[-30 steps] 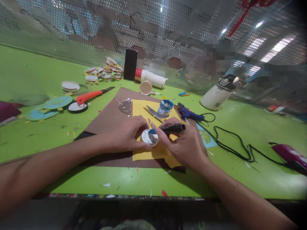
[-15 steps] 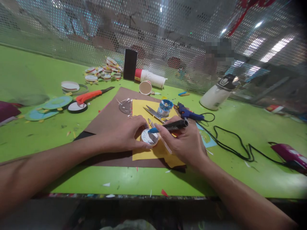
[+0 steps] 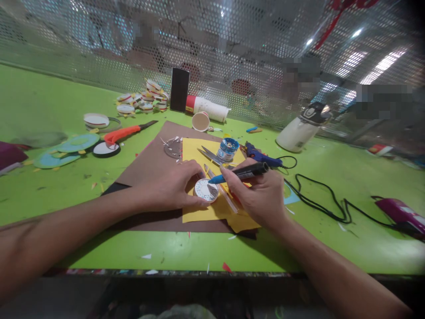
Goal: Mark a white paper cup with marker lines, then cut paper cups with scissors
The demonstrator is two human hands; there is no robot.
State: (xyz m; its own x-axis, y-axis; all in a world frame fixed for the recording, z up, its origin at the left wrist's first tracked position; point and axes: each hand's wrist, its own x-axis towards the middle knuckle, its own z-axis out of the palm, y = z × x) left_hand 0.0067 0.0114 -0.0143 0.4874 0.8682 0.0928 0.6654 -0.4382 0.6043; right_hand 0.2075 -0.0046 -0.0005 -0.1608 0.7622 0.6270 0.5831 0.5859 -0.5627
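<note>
- The left hand [image 3: 186, 186] lies palm down, thumb and forefinger bent into a C and closed on the edge of a round white disc [image 3: 206, 191]; I can't make out what its other fingers do.
- The right hand [image 3: 260, 192] is closed in a writing grip on a black marker [image 3: 247, 172] with a blue front end.
- The disc lies between the two, to the right of the left hand and to the left of the right. The left is nearer, for it touches the disc, while the right reaches it only through the marker.
- Being round, the disc shows no long axis; the marker's runs from its raised rear end at the right down leftward to the disc's upper part. From here I can't tell whether the tip touches. Small dark marks dot the disc's face, mostly around the border.
- Under the disc is a yellow sheet [image 3: 199, 215], itself on a brown board [image 3: 149, 155]. A slim clear stick [image 3: 229, 201] slants just right of the disc.
- Beyond the hands sit open scissors [image 3: 209, 154] and, just beside them, a blue-rimmed tub [image 3: 226, 155].
- Farther right is a blue glue gun [image 3: 260, 156]; at left, an orange-handled knife [image 3: 124, 133].
- Toward the back, a pile of white rounds [image 3: 146, 98] sits near an upright dark phone [image 3: 179, 90].
</note>
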